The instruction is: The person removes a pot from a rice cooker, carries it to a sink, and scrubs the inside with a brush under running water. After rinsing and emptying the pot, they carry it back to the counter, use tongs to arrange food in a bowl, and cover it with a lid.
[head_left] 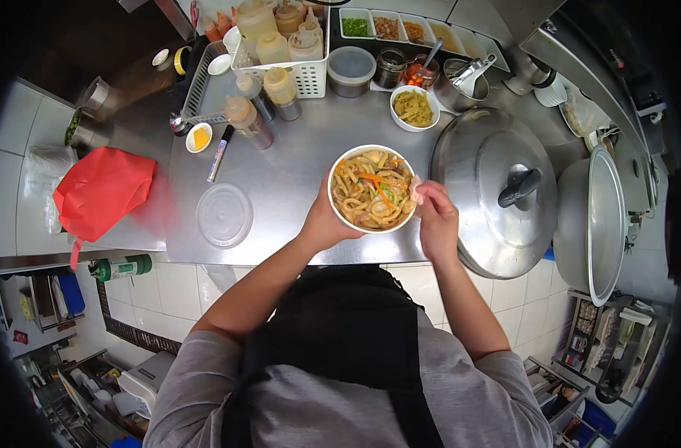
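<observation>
A round white bowl (373, 231) is gripped from its left side by my left hand (324, 222), fingers wrapped around its wall. Thick noodles (366, 196) with orange and green vegetable strips fill it. At the bowl's right rim, my right hand (439, 220) pinches a small crumpled pale tissue (416, 191) that touches the edge. To the left, a clear round plastic lid (225, 215) lies flat on the steel counter (280, 187).
A large lidded steel pot (467, 172) stands close to my right hand. Sauce bottles (248, 122) and a white basket (310, 81) are at the back, beside a bowl of chopped pickles (415, 109). A marker (220, 154) and a red bag (105, 193) lie left.
</observation>
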